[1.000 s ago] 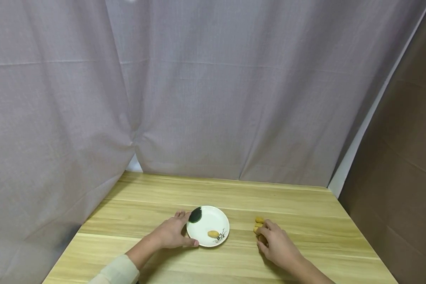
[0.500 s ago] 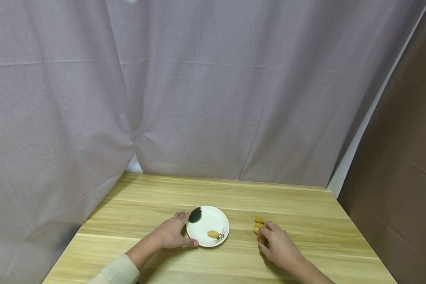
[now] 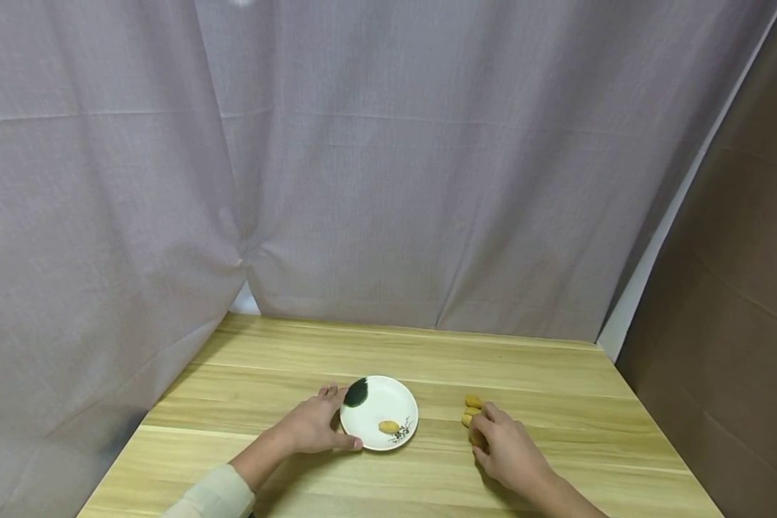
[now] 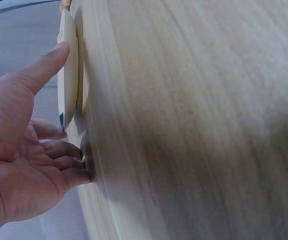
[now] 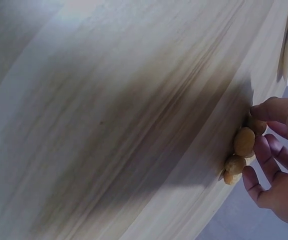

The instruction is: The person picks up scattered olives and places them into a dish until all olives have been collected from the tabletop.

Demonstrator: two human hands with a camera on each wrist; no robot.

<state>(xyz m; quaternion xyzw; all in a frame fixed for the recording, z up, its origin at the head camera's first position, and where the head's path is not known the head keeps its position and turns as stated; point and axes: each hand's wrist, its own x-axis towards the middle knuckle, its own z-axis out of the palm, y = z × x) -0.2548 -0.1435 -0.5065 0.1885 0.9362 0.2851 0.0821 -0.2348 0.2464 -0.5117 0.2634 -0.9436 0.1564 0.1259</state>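
A small round white plate [image 3: 377, 403], with a dark green patch and a dark plant motif, lies on the wooden table. One yellow-brown oval piece [image 3: 388, 427] rests on it. My left hand [image 3: 314, 424] is spread at the plate's left side, thumb and index finger touching the rim. To the plate's right, my right hand [image 3: 508, 447] reaches over a short row of similar pieces [image 3: 473, 401]. In the right wrist view, its thumb and index finger pinch the row's near piece [image 5: 257, 125], while the other fingers lie beside the rest [image 5: 244, 142]. Fingers partly hide the pinched piece.
The wooden table [image 3: 362, 345] ends at a grey curtain [image 3: 362, 216] behind it. A brown curtain [image 3: 738, 302] hangs along the right side. Bare tabletop separates the plate from the row of pieces.
Over the last second the right hand has shifted very slightly to the right, staying at the near piece. The left hand, the plate and its piece stay in place.
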